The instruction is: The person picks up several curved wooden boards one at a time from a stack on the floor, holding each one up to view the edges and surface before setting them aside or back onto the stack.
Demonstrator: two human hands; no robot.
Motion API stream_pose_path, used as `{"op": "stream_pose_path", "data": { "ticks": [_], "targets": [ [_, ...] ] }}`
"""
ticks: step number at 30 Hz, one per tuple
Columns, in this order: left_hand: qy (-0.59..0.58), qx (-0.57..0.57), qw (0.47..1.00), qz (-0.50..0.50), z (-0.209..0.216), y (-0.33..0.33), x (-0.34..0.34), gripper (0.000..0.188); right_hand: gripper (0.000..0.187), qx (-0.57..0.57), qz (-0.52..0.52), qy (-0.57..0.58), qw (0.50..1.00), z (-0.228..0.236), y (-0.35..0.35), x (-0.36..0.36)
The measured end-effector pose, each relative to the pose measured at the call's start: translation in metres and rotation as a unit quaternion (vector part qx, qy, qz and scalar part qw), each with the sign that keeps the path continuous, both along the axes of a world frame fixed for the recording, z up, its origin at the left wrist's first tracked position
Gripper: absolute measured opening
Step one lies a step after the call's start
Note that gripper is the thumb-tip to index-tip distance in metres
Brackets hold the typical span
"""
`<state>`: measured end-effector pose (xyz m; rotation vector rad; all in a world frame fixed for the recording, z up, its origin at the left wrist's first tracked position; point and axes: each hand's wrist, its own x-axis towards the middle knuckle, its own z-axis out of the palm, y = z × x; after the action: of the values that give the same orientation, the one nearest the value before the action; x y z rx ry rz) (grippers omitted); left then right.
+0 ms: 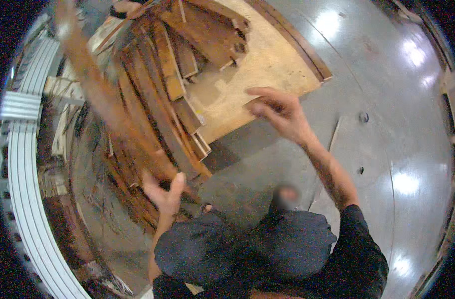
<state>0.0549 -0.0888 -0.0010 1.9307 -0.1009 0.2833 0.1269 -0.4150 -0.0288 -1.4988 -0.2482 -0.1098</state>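
Note:
A long brown wooden plank, smeared by motion, slants from the upper left down to my left hand. The near part of the plank lies between my left thumb and fingers, which are blurred. My right hand is raised on the right, thumb and forefinger apart with nothing between them. Below and beyond the plank lies a heap of similar brown boards, several of them fanned out on a pale plywood sheet.
Another person's hand shows at the top edge by the boards. Grey metal ribbed panels run along the left side. More boards lie along the plywood's far right edge. A shiny grey concrete floor spreads to the right.

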Motion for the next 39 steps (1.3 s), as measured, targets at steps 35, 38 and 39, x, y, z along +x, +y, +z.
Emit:
{"op": "stream_pose_path", "data": {
  "ticks": [35,38,39],
  "targets": [
    [0.144,0.072,0.976,0.148,-0.029,0.054,0.055,0.036,0.052,-0.637,-0.181,0.191,0.725,-0.245,-0.36,-0.007],
    [0.15,0.216,0.947,0.186,-0.026,0.06,0.063,0.056,0.052,-0.586,-0.163,0.259,0.75,-0.248,-0.335,-0.024],
    [0.124,0.293,0.927,0.201,-0.026,0.058,0.067,0.06,0.052,-0.441,-0.185,0.224,0.85,-0.247,-0.324,-0.041]
  ]
}}
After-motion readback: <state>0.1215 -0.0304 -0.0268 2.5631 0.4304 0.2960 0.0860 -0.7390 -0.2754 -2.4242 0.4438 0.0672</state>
